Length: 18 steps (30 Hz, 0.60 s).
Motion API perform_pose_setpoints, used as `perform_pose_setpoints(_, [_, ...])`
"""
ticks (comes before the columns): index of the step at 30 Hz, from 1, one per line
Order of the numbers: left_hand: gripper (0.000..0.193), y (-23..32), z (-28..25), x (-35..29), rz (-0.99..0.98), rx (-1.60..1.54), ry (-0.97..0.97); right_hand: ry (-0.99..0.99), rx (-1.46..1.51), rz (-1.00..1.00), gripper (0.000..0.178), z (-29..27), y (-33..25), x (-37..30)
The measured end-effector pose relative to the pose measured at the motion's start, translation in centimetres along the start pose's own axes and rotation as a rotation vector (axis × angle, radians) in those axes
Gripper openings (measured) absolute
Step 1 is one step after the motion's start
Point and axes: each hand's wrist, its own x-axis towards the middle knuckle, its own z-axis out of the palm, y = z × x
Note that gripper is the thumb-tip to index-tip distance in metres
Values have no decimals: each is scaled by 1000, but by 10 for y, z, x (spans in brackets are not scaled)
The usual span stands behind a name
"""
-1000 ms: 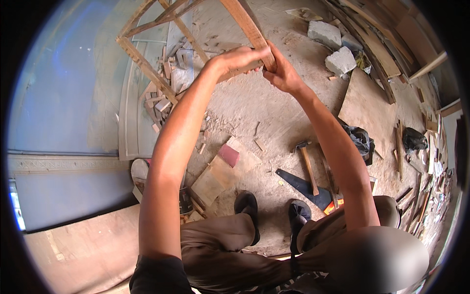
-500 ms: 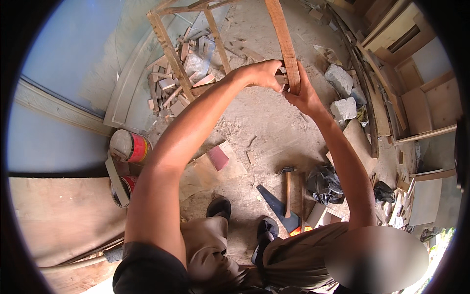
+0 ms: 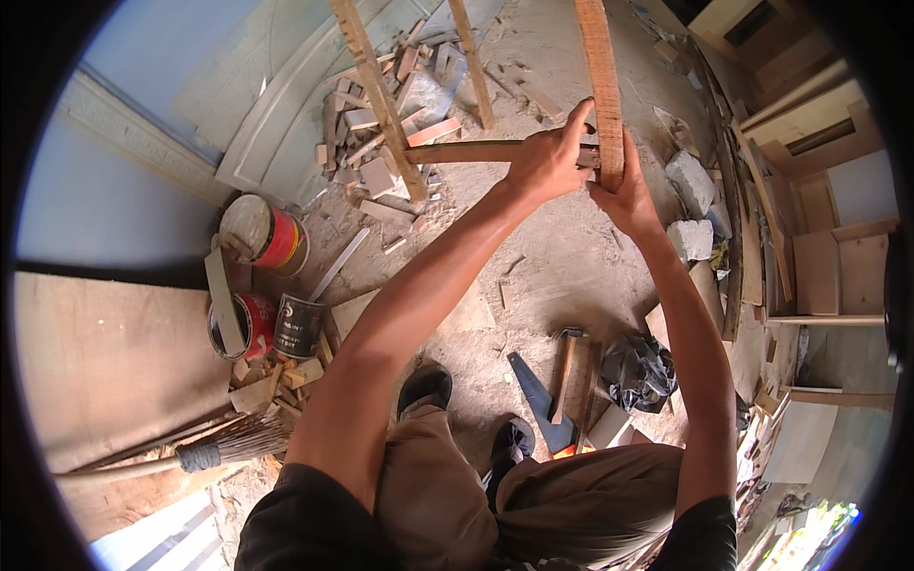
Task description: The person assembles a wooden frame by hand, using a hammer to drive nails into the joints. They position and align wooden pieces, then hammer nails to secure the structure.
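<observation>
A wooden frame of reddish-brown battens stands in front of me, its top outside the picture. My left hand [image 3: 549, 164] is closed round the end of its crossbar [image 3: 468, 151], with a finger raised against the near leg. On the right, my right hand [image 3: 630, 196] grips the lower end of that wooden leg [image 3: 601, 81], thumb toward the joint. The crossbar runs left to a second leg [image 3: 379, 100]; a third leg [image 3: 472, 68] stands farther back. Fingers partly hide the joint between crossbar and near leg.
Offcuts [image 3: 362, 119] lie heaped beyond the frame. Paint cans [image 3: 299, 325] and a broom [image 3: 233, 445] are at left. Near my feet lie a handsaw [image 3: 541, 400], a hammer [image 3: 564, 373] and a black plastic bag [image 3: 640, 369]. Concrete lumps [image 3: 689, 181] and wooden cabinets [image 3: 838, 219] line the right.
The view has shifted, bringing the broom and a dark can into sight. Both hands stay at the same joint and appear farther right; a left finger now points up along the leg.
</observation>
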Motion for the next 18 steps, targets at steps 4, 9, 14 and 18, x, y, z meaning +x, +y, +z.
perform_pose_setpoints(4, [110, 0, -4, 1, -18, -25, -51, 0, -98, 13, 92, -3, -4, 4])
perform_pose_setpoints(9, [111, 6, -5, 1, 70, -50, 14, 1, -65, 14, 93, -2, -12, -3])
perform_pose_setpoints(14, [104, 10, -4, 6, 128, -15, -54, -26, -62, 86, 94, -9, -16, -6])
perform_pose_setpoints(18, [104, 12, 2, 6, 155, -22, -31, -39, 46, 52, 95, -8, -15, -9])
